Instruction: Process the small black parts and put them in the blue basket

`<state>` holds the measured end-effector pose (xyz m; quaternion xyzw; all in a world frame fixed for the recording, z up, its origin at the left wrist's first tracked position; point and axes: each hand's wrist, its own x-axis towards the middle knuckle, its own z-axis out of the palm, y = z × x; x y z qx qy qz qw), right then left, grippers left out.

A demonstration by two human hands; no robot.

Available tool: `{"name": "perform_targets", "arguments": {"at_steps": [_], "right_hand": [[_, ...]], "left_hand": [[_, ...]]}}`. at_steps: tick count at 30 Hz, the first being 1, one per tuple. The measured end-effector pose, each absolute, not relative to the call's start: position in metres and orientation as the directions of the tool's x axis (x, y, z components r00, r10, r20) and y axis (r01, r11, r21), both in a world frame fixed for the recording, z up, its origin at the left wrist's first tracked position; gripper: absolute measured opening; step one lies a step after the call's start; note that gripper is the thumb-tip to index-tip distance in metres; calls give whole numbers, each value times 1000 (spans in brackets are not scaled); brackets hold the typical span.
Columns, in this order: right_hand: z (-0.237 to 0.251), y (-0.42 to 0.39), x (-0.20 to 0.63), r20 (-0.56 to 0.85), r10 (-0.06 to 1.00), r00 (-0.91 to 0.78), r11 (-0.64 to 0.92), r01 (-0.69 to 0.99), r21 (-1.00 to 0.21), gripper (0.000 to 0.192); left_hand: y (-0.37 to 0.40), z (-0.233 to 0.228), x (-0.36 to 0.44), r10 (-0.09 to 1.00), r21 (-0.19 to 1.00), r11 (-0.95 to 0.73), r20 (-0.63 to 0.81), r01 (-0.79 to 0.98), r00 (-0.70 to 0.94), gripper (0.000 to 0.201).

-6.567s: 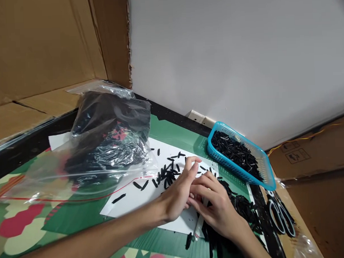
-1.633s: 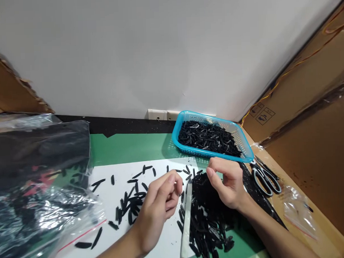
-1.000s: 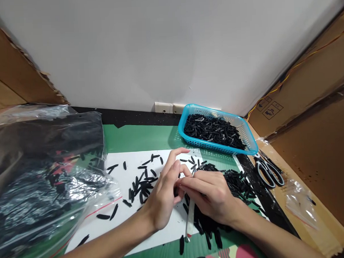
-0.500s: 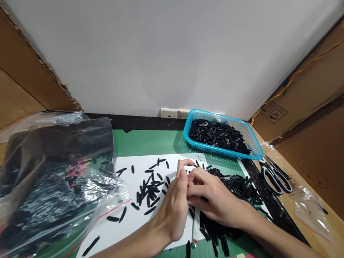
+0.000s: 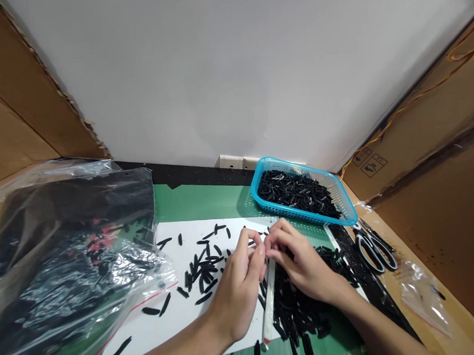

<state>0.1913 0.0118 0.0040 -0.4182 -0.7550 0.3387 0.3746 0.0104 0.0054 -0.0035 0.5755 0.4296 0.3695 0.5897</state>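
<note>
**Bare right hand (image 5: pixel 302 260) eases back off the bare left hand (image 5: pixel 241 286)**

Half a second ago the fingers overlapped; now they meet, or nearly meet, tip to tip, on the near side of the bright blue, perforated plastic basket (image 5: pixel 296 212). Both hands are curled with thumbs close to fingers; whether either pinches a sliver, I can't tell. The basket already carries a thick load of thin black slivers (image 5: pixel 295 191). Nearer than the basket, partly beneath the right hand, lies a dense matte black heap (image 5: pixel 295 299). To the basket's left, more narrow slivers scatter over a smooth white paper sheet (image 5: pixel 149 330). Plenty seems left outside the basket. Farther left slumps a glossy, crinkled clear plastic bag (image 5: pixel 88 265) with a red seal line.
</note>
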Motion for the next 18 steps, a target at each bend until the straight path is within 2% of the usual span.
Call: {"name": "perform_targets", "arguments": {"at_steps": [2, 5, 8, 13, 18], "right_hand": [[5, 15, 197, 240, 913, -329, 347, 321, -881, 17], [4, 16, 199, 115, 932, -343, 176, 151, -973, 20], [0, 14, 196, 91, 944, -318, 103, 22, -994, 21], [-5, 10, 194, 143, 961, -235, 138, -38, -990, 18], [-5, 7, 197, 234, 938, -256, 267, 102, -958, 12]], "left_hand": [[6, -4, 10, 918, 995, 21, -56, 93, 393, 31], [8, -2, 10, 901, 999, 12, -32, 49, 433, 32], [9, -1, 12, 890, 1000, 27, -24, -2, 456, 38], [9, -4, 13, 907, 989, 93, -36, -116, 420, 44], [11, -6, 14, 900, 983, 124, -54, -136, 433, 46]]}}
